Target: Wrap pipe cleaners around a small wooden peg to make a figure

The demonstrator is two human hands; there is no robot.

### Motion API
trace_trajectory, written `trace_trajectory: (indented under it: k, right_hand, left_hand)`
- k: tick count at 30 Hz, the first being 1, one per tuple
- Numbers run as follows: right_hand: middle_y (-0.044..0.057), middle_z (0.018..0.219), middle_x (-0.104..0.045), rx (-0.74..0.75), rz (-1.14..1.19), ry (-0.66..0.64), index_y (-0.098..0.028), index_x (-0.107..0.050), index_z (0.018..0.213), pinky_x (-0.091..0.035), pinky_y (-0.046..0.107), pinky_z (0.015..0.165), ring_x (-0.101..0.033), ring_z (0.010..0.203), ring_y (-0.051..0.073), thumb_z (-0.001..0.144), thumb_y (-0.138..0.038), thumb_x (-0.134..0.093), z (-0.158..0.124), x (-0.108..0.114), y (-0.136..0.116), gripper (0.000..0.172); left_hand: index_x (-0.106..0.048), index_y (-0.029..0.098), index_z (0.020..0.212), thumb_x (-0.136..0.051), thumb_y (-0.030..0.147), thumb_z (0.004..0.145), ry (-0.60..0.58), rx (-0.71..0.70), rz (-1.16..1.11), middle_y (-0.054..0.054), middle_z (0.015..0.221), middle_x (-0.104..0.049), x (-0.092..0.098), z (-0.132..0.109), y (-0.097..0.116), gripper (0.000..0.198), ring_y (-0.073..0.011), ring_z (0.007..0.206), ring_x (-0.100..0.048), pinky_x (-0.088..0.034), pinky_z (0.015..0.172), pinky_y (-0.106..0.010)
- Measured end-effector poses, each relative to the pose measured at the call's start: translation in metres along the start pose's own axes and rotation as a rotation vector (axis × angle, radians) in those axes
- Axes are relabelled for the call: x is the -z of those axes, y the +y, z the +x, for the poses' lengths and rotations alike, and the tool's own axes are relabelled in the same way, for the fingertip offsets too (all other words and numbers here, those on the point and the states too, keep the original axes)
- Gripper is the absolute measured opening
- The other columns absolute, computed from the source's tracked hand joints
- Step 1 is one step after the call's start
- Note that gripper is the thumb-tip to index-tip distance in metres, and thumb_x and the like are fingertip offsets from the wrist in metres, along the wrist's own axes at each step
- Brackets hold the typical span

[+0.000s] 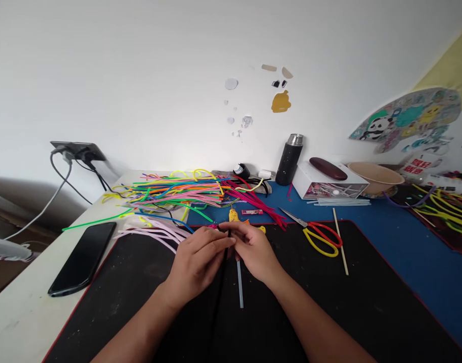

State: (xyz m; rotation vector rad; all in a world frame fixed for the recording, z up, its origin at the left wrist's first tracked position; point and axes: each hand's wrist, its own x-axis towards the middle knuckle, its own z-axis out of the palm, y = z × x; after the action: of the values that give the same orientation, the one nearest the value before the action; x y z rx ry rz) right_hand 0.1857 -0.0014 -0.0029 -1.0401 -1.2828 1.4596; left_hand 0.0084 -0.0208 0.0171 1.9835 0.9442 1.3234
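My left hand (196,259) and my right hand (255,249) meet over the black mat, fingertips pinched together. Between them is a thin black pipe cleaner (227,247), bent near the top, one end trailing down toward me. Both hands are closed on it, though the fingers hide much of the grip. Just behind the fingertips is a yellow fuzzy piece (234,215), partly covered. A translucent glue stick (240,287) lies on the mat below my right hand.
Bundled coloured pipe cleaners (178,191) lie at the back left, a phone (83,257) at left. Scissors (314,232) and a thin wooden stick (340,242) are on the right. A black thermos (289,160), white box (329,184) and beige bowl (374,173) stand along the wall.
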Motion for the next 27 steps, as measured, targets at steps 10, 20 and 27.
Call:
trace_trajectory:
  k: [10,20,27]
  right_hand:
    - [-0.002,0.068,-0.064,-0.036,0.141,-0.023,-0.018,-0.071,0.091,-0.029,0.023,0.044,-0.044,0.045,0.007,0.090,-0.059,-0.074,-0.002,0.000,-0.009,0.041]
    - [-0.006,0.060,-0.052,-0.184,0.264,-0.053,-0.016,-0.071,0.077,-0.026,0.023,0.046,-0.040,0.048,0.007,0.071,-0.062,-0.090,-0.002,0.003,-0.012,0.050]
    - [-0.006,0.058,-0.051,-0.221,0.349,-0.105,-0.017,-0.072,0.078,-0.027,0.023,0.047,-0.043,0.048,0.007,0.070,-0.058,-0.093,-0.001,0.006,-0.009,0.047]
  left_hand:
    - [-0.085,0.035,0.111,-0.085,0.017,0.082,0.093,-0.012,0.214,-0.010,0.104,-0.084,0.017,-0.005,-0.016,0.034,-0.0296,0.100,-0.075,-0.053,0.098,-0.041]
    - [-0.075,0.033,0.133,-0.069,0.006,0.092,-0.085,-0.420,0.456,-0.007,0.106,-0.082,0.004,-0.008,-0.015,0.049,-0.0245,0.100,-0.075,-0.060,0.092,-0.037]
    - [-0.068,0.020,0.136,-0.065,0.003,0.095,-0.101,-0.569,0.566,-0.009,0.110,-0.078,0.001,-0.005,-0.013,0.044,-0.0232,0.104,-0.068,-0.059,0.091,-0.036]
